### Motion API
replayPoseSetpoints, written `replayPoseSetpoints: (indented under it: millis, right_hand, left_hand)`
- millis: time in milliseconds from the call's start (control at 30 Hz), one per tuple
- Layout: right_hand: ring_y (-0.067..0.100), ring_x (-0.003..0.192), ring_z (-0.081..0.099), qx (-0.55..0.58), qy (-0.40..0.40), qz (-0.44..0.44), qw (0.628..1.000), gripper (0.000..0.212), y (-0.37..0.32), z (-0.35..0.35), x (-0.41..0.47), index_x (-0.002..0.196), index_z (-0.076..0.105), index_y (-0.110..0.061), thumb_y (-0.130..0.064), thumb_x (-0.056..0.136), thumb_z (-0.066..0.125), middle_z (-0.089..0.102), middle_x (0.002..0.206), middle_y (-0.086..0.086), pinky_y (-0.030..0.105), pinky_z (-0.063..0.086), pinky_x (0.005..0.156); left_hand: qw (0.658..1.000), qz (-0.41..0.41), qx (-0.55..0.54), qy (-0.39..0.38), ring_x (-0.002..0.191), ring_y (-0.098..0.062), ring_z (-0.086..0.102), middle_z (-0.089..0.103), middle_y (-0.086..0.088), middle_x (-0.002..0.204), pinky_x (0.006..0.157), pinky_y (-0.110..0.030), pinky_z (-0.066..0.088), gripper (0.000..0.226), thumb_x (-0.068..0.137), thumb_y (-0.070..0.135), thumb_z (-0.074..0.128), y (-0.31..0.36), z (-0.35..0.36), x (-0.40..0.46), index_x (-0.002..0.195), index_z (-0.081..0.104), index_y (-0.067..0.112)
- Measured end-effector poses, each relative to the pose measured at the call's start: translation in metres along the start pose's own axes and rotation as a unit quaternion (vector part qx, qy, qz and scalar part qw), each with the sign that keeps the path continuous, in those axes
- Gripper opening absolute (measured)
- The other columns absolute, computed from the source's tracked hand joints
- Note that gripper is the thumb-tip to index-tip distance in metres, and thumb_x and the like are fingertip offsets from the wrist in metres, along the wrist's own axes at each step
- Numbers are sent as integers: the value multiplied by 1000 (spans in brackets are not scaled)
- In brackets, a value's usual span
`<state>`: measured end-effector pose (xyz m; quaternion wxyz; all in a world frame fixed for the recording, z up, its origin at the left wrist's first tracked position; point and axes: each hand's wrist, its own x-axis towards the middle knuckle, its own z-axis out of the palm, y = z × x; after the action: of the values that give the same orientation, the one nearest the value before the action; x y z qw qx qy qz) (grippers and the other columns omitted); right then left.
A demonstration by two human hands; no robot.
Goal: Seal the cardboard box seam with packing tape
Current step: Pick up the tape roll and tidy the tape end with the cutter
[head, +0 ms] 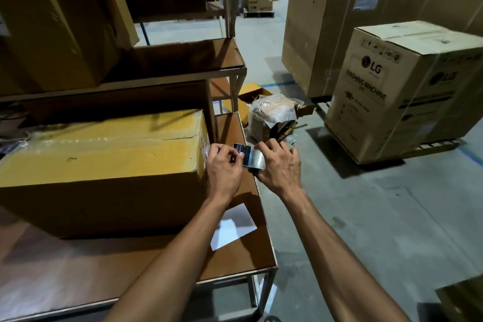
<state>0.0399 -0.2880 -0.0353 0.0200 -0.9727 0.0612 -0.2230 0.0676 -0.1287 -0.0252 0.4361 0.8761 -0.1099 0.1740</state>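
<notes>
A long yellow-brown cardboard box (104, 159) lies on the wooden table (78, 274), with clear tape shining along its top seam. At the box's right end my left hand (224, 167) grips a small dark tape cutter (241, 151). My right hand (281, 167) holds the tape roll (257, 161), mostly hidden under its fingers. A short shiny strip of tape stretches between the two hands. Both hands hover just past the table's right edge, beside the box's end face.
A white sheet of paper (232, 227) lies on the table near its right edge. Shelves with big boxes (52, 21) rise behind. On the floor sit a torn packet with scrap (271, 115) and a washing machine carton (402, 89) on a pallet.
</notes>
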Motion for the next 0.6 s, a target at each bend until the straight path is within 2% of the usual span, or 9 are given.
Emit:
replayPoseSetpoints:
  millis: [167, 300, 400, 600]
  right_hand:
    - [24, 97, 59, 15, -22, 3, 1000, 67, -2, 11, -6, 125, 55, -30, -65, 73, 80, 59, 115, 2, 37, 44, 74]
    - [23, 97, 60, 19, -41, 8, 999, 71, -6, 16, -10, 125, 55, -25, -63, 72, 82, 59, 116, 2, 36, 43, 72]
    - [23, 103, 60, 29, -47, 15, 998, 75, -10, 21, -11, 132, 52, -22, -59, 74, 82, 60, 121, 3, 36, 44, 74]
    - [25, 109, 59, 39, -37, 15, 998, 90, -13, 19, -6, 148, 45, -19, -46, 73, 86, 61, 131, 7, 37, 45, 80]
  left_hand:
    - [999, 9, 46, -21, 90, -7, 53, 56, 3, 106, 66, -1, 34, 10, 99, 23, 73, -1, 3, 2, 96, 69, 14]
    - [998, 16, 60, -30, 88, -10, 57, 58, 1, 104, 69, -8, 39, 8, 101, 20, 69, -5, 6, 3, 97, 68, 13]
    - [997, 28, 68, -36, 84, -8, 54, 59, 2, 102, 65, -6, 34, 7, 102, 19, 68, -4, 6, 6, 98, 68, 14]
    - [996, 28, 65, -52, 85, -8, 54, 61, 0, 101, 62, -6, 35, 6, 103, 17, 67, -7, 6, 19, 101, 69, 12]
